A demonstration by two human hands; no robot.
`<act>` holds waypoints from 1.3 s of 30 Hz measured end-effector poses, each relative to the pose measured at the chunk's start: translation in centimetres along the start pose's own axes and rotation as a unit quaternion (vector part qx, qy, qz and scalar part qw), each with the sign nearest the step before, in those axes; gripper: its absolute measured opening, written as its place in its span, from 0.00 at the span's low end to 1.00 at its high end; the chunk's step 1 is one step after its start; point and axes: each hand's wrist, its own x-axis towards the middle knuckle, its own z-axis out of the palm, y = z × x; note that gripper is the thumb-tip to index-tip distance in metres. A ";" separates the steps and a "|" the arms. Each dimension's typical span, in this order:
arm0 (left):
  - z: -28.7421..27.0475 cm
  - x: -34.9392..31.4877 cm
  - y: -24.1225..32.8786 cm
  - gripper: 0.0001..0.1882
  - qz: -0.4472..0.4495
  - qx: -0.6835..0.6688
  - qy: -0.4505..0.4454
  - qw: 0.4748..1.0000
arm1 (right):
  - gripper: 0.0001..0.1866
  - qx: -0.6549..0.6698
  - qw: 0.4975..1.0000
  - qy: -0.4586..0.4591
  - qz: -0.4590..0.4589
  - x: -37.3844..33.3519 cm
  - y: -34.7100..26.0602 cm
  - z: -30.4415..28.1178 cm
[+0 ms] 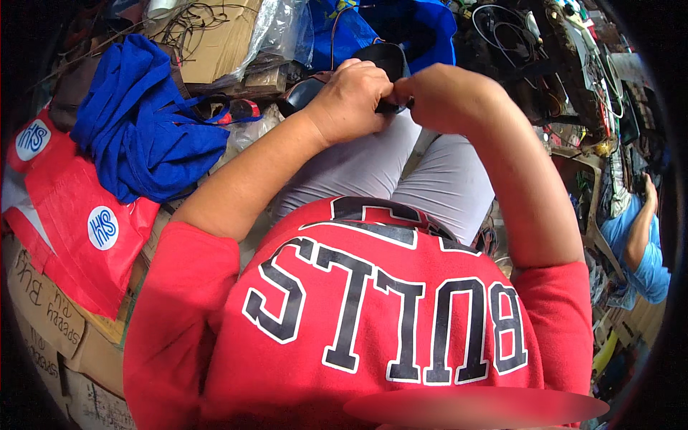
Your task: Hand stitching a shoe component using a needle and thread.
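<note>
My left hand (355, 100) and my right hand (448, 100) meet above my knees, fingers closed. Between and just beyond them is a black, rounded, shoe-like piece (387, 57), which my left fingers grip near its edge. My right hand makes a fist-like pinch right against the left fingertips; whatever it pinches is hidden behind the knuckles. Another dark, glossy curved piece (304, 92) shows beside my left wrist.
To the left lie a crumpled blue cloth (147, 129), a red bag (86, 208) and cardboard (50, 308). Ahead are a flat carton (215, 43), clear plastic and a blue bag (433, 29). Cables and clutter fill the right, where another person's blue sleeve (631, 229) shows.
</note>
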 end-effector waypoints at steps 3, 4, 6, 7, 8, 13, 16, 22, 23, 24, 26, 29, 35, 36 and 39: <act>-0.2 -0.1 -0.6 0.11 -0.001 -0.013 0.006 1.000 | 0.18 0.023 0.998 0.013 -0.063 1.5 1.8 0.7; -0.4 -0.1 -0.9 0.11 0.003 -0.013 0.002 1.000 | 0.17 0.156 0.987 -0.018 -0.035 1.4 2.4 0.8; -0.8 -0.3 -1.3 0.11 -0.003 -0.015 0.011 1.000 | 0.14 0.446 0.893 -0.060 -0.017 1.2 4.4 3.2; -0.8 -0.4 -1.4 0.11 -0.019 -0.018 0.018 0.999 | 0.15 0.533 0.846 -0.028 -0.008 0.8 4.2 5.0; -0.8 -0.6 -1.2 0.12 -0.051 -0.014 0.027 0.998 | 0.16 0.541 0.840 0.041 -0.002 0.2 2.9 6.4; -0.6 -1.0 -0.2 0.13 -0.068 0.000 0.071 0.995 | 0.17 0.223 0.945 0.238 0.001 -2.6 0.0 7.7; -0.7 -0.8 -0.3 0.13 -0.044 -0.003 0.058 0.997 | 0.17 0.431 0.867 0.246 -0.047 -2.8 0.7 8.9; -1.7 -0.5 0.2 0.10 -0.102 0.022 -0.028 0.994 | 0.18 0.754 0.654 0.063 -0.009 -6.3 2.3 8.4; -1.5 -0.6 0.3 0.10 -0.103 0.020 -0.028 0.994 | 0.18 0.657 0.744 0.121 -0.012 -6.5 2.4 8.7; -1.4 -0.5 0.3 0.10 -0.104 0.021 -0.022 0.994 | 0.17 0.583 0.794 0.173 -0.013 -6.5 1.8 8.4; -1.0 -0.3 0.1 0.10 -0.104 0.021 -0.017 0.994 | 0.17 0.505 0.832 0.231 -0.019 -5.6 2.0 9.0; -0.7 -0.3 0.0 0.11 -0.106 -0.011 -0.007 0.994 | 0.17 0.387 0.868 0.309 -0.030 -4.7 1.9 8.9; -0.6 -0.3 -0.8 0.13 -0.071 -0.019 0.012 0.997 | 0.16 0.321 0.902 0.289 -0.003 -3.8 1.4 8.0; -0.7 -0.1 -0.8 0.13 -0.068 -0.022 0.006 0.997 | 0.16 0.316 0.902 0.295 -0.003 -3.7 1.4 8.0; -1.1 0.1 -0.5 0.13 -0.077 -0.022 -0.015 0.997 | 0.16 0.308 0.902 0.303 -0.005 -3.7 1.4 7.9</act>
